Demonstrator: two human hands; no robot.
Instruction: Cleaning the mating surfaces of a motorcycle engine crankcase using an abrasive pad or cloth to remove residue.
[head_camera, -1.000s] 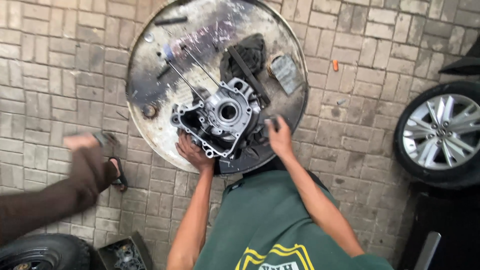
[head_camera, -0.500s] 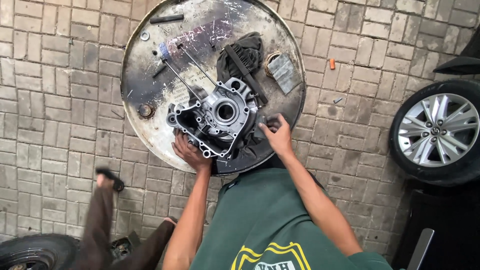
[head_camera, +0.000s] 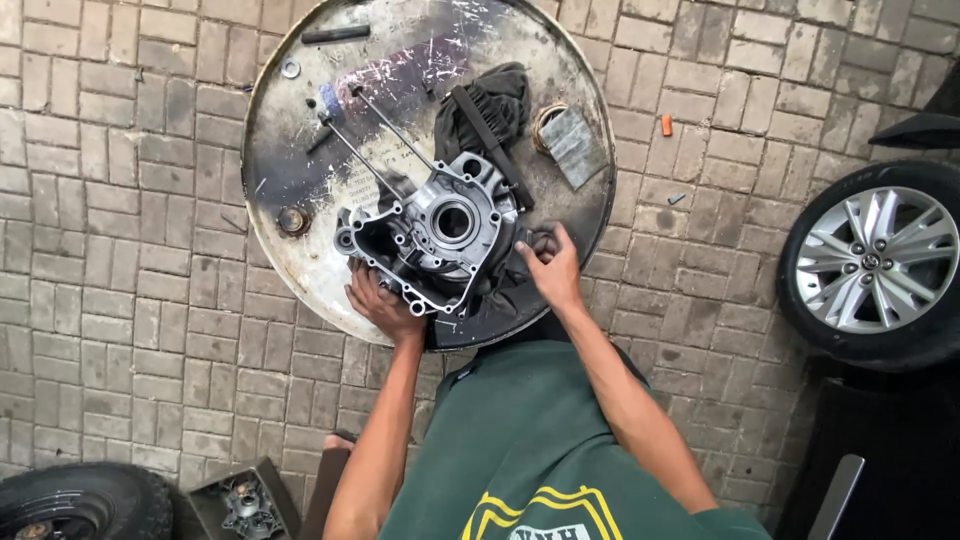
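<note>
A grey metal engine case half (head_camera: 435, 235) lies on the round top of a steel drum (head_camera: 300, 170). My left hand (head_camera: 380, 300) grips the case's near left edge from below. My right hand (head_camera: 548, 262) is closed on a small dark rag (head_camera: 530, 243) pressed against the case's right side. Two long thin studs (head_camera: 385, 130) stick out from the case toward the far left. Behind the case lies a black cloth (head_camera: 490, 105) with a flat dark bar across it.
On the drum sit a folded grey pad (head_camera: 572, 143), a washer (head_camera: 290, 69) and a dark rod (head_camera: 335, 35). Brick paving surrounds the drum. A car wheel (head_camera: 880, 265) stands at right, a tyre (head_camera: 85, 505) and a parts box (head_camera: 240, 500) at bottom left.
Another person's arm and sandalled foot at the left have left the view. My right hand has shifted slightly along the case's right side with the rag. My left hand stays put.
</note>
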